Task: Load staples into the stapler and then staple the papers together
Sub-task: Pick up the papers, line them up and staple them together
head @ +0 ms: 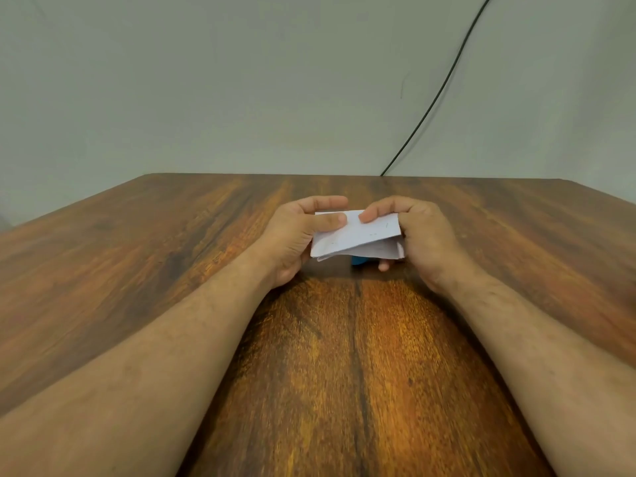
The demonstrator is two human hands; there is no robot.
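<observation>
While the papers (356, 235) are gripped at frame centre by the left hand (299, 232) and right hand (409, 232), a blue object (359, 260), probably the stapler, is glimpsed beneath; stapling seems underway, and a firm squeeze is needed.

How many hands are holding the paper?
2. The left hand pinches the paper's left end; the right hand grips its right end.
</observation>
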